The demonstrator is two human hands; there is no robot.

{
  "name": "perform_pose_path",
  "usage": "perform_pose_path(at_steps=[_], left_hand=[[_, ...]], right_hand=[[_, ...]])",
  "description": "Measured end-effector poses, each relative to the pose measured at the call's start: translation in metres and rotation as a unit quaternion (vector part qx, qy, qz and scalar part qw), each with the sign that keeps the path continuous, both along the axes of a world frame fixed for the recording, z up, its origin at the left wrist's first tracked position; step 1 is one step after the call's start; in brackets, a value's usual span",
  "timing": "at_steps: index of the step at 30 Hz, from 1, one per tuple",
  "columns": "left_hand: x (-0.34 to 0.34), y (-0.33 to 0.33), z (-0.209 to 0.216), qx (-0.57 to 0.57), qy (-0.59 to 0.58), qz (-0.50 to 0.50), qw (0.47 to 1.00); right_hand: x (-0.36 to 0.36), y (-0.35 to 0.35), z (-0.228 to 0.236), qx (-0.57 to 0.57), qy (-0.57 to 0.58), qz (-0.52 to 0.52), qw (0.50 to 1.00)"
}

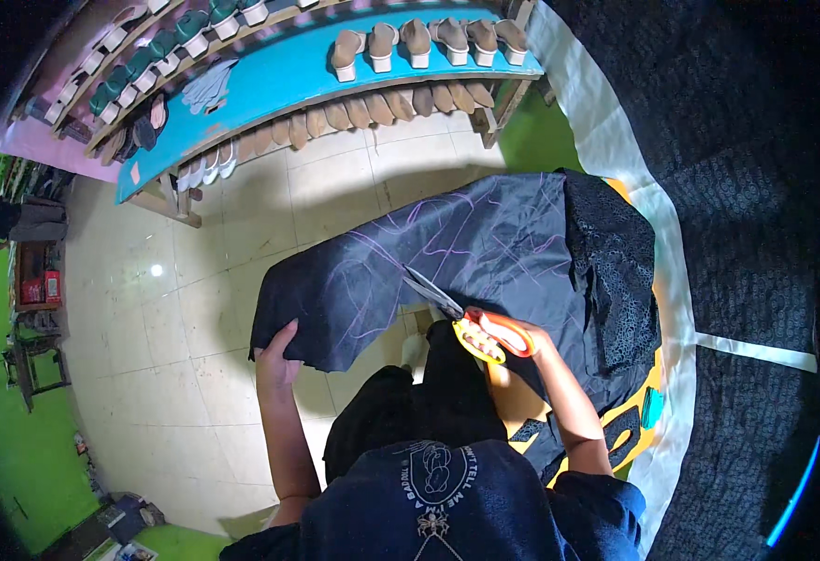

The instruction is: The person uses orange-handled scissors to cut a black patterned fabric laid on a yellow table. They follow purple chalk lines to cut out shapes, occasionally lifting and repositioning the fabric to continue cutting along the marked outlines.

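A large black sheet of fabric [513,224] stretches across in front of me, its smooth face covered in purple drawn lines. My left hand [277,357] pinches its near left corner, thumb on top, and holds that end up above the floor. In my right hand [487,338] is a pair of scissors [436,294] with orange and yellow handles. My fingers pass through the loops. The blades point up and left, slightly parted, at the fabric's near edge around its middle. At the right the sheet folds over, showing a patterned black side [616,271].
A yellow surface [648,388] lies under the fabric's right end, with cut black pieces [623,432] and a small green item [652,408]. More dark patterned material [747,224] spreads at right. Beyond the tiled floor [195,309] stands a blue bench [288,70] with rows of shoes [417,42].
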State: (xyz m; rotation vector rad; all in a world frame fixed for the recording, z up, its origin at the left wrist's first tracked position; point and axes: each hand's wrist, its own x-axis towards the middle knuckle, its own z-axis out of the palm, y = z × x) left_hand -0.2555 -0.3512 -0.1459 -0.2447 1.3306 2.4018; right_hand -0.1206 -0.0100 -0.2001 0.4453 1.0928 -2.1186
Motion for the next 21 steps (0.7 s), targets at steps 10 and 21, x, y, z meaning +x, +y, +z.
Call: perform_pose_path(at_steps=[10, 21], left_hand=[[-0.005, -0.003, 0.005, -0.061, -0.02, -0.005, 0.998], [-0.011, -0.004, -0.003, -0.068, -0.015, -0.013, 0.997]], right_hand=[[-0.03, -0.012, -0.012, 0.007, 0.161, 0.013, 0.987], [-0.029, -0.018, 0.003, 0.006, 0.009, -0.093, 0.996]])
